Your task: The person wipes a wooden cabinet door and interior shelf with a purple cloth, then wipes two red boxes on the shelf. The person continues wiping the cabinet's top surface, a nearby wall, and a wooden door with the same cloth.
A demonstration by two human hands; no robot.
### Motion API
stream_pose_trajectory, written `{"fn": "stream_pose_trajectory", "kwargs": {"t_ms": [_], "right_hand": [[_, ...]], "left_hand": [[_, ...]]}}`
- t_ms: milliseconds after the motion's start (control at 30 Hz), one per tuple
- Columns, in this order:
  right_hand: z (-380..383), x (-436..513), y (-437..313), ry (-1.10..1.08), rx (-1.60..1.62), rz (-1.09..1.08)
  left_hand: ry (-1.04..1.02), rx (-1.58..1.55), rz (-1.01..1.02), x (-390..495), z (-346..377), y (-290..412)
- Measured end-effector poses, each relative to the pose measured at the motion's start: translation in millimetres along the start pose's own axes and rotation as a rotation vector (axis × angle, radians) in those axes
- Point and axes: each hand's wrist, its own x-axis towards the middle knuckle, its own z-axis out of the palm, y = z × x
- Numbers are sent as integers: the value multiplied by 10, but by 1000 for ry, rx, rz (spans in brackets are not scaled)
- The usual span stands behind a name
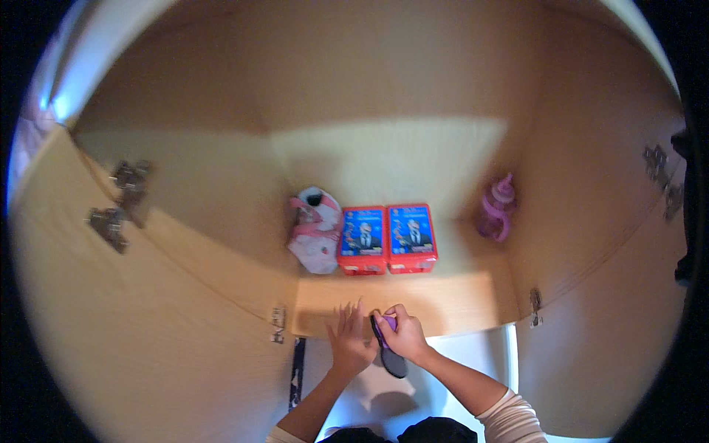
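My right hand (405, 336) is closed around a small purple and dark grey shoe (393, 362). The shoe hangs at a slant, its dark sole towards the left and its lower end towards me. My left hand (352, 344) is beside it, palm turned to the shoe, with fingers spread and nothing held. Both hands are at the front edge of a wooden cabinet shelf (465, 296). Behind them, two red boxes (363, 239) with blue printed lids stand side by side. A pink and white soft item (316, 235) leans against their left side; its exact kind is unclear.
A purple baby bottle (498, 207) with handles stands at the shelf's right wall. The left cabinet door (155, 326) and right cabinet door (598, 343) are swung open, with metal hinges (130, 183) sticking out. Below the shelf edge lies a pale floor (465, 365).
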Motion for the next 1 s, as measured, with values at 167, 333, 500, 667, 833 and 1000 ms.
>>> {"fn": "stream_pose_trajectory", "kwargs": {"t_ms": [167, 333, 500, 667, 833, 1000], "right_hand": [[-46, 171, -1303, -18, 236, -104], [-303, 101, -2666, -21, 435, -168], [-748, -24, -3892, -101, 468, -243], [-1270, -68, -4881, -392, 437, 31], [-1647, -272, -5387, -655, 302, 12], [-2041, -478, -5309, -650, 190, 50]], "left_hand": [[306, -563, -252, 76, -1144, 403], [532, -956, -485, 60, -2401, 994], [616, -1202, -658, -162, -3950, 1649], [506, -312, -553, -368, -5534, 1934], [261, 235, -831, -379, -6161, 1684], [-275, -357, -1257, -468, -6025, 1752]]}}
